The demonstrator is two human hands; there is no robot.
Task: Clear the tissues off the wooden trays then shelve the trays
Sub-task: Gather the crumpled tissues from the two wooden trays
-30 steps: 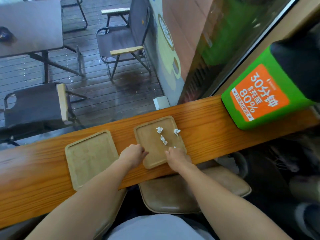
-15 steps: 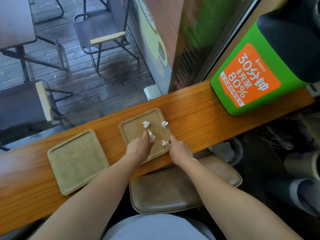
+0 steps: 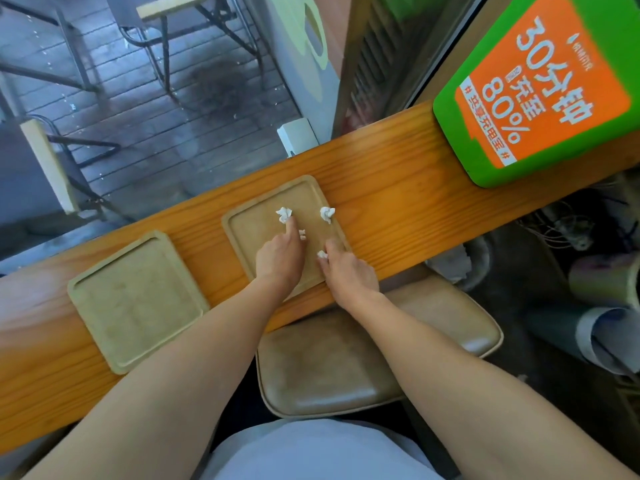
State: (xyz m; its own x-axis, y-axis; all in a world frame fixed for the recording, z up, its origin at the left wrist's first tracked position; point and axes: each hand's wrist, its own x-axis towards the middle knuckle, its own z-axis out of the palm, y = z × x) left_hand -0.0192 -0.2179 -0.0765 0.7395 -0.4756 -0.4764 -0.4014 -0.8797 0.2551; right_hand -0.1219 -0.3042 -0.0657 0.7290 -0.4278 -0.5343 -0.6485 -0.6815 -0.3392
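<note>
Your left hand [image 3: 281, 252] just slid up, finger out, touching the far tissue wad [image 3: 284, 214], while your right hand [image 3: 348, 271] is pinched on the near wad [image 3: 322, 254], so clearing's only starting.

Café: window counter [image 3: 398, 188], stool [image 3: 346, 358]

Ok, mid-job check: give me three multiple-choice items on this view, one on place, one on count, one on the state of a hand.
1. Where do the tissue wads lie?
A. on the right-hand tray
B. on the left-hand tray
C. on the chair seat

2. How many tissue wads show?
A. one
B. four
C. seven

3. What is the left hand doing?
A. lifting a tray
B. gripping the green box
C. reaching a finger to a wad

Key:
1 A: the wads sit on the right-hand tray; the left-hand tray is bare.
2 B: far-left wad, far-right wad, middle wad, near wad.
3 C: the left hand points a fingertip at the far-left wad; the right hand is at the near wad.
</note>
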